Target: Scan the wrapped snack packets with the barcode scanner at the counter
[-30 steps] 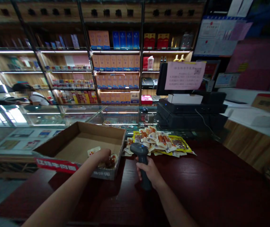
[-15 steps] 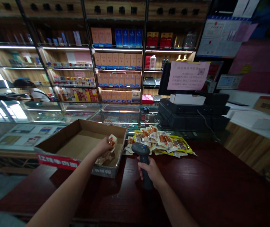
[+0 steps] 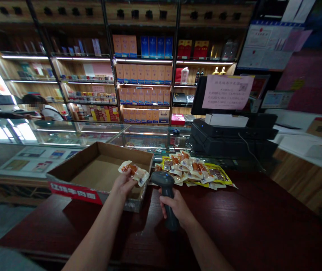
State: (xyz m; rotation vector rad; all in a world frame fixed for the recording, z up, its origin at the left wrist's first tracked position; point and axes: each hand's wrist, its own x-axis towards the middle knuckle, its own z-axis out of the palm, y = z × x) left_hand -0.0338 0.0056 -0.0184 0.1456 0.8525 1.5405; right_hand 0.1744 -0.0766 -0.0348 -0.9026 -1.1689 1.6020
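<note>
My left hand is closed on a small vacuum-sealed snack packet with reddish-brown food inside. It holds the packet above the right end of a shallow cardboard box, which has a red strip with white characters on its front. In my right hand is a dark grey barcode scanner, upright, fingers wrapped round its handle. The scanner's head is close to the packet, on its right. Behind the scanner lies a heap of similar packets, some of them with yellow edges.
The dark red wooden table carries the box and the heap. A glass display counter runs behind it. At the back right stands a black cash register with a pink notice. A person is at the far left.
My left hand has lifted the packet up from inside the box and turned it flatter, towards the scanner. The scanner has shifted slightly left. The whole view has moved a little.
</note>
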